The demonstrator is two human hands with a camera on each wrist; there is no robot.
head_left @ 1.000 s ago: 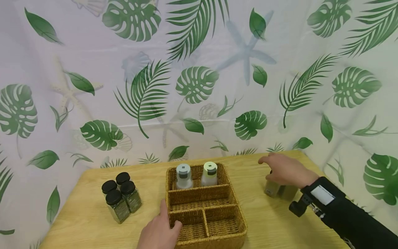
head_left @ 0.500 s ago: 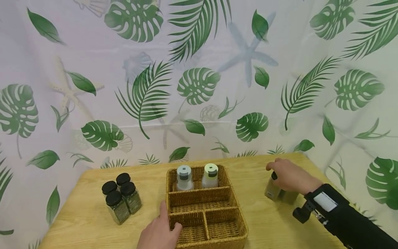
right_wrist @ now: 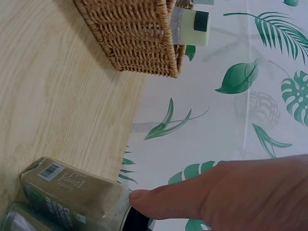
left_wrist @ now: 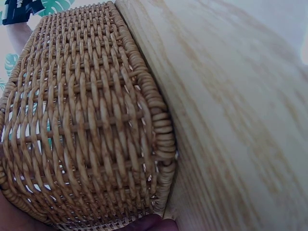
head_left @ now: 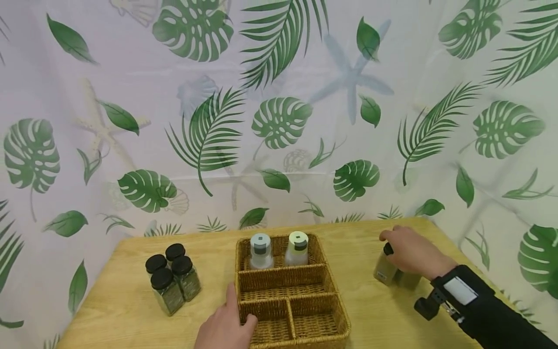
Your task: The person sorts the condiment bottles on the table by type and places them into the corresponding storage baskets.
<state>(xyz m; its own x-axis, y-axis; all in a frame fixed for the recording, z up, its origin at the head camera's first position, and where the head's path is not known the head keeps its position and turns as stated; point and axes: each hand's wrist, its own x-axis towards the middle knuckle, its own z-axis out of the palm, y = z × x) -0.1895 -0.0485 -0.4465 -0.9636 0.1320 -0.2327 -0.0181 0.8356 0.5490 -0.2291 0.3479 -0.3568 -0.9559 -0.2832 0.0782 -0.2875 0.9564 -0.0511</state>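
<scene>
A woven basket (head_left: 301,339) with several compartments stands on the wooden table. My left hand (head_left: 226,325) grips its near left side, with the thumb over the rim and the other fingers along the outer wall. In the left wrist view, the basket's woven side (left_wrist: 82,106) fills much of the frame. At the right, my right hand (head_left: 414,254) holds a square spice jar (right_wrist: 77,192) at its black cap, one finger at the jar's neck. A barcode shows on the jar's tan side. Close against it lies a second jar (right_wrist: 26,219), partly hidden under the hand in the head view.
In the basket's back compartment stand two shakers, one with a pale blue cap (head_left: 260,242) and one with a pale green cap (head_left: 298,242). Several black-capped jars (head_left: 167,293) of dried herbs cluster on the table's left. A leaf-print curtain (head_left: 279,121) hangs behind the table.
My right hand has come down and to the right onto the jar's cap. The left hand keeps its hold on the basket. The head view has shifted slightly.
</scene>
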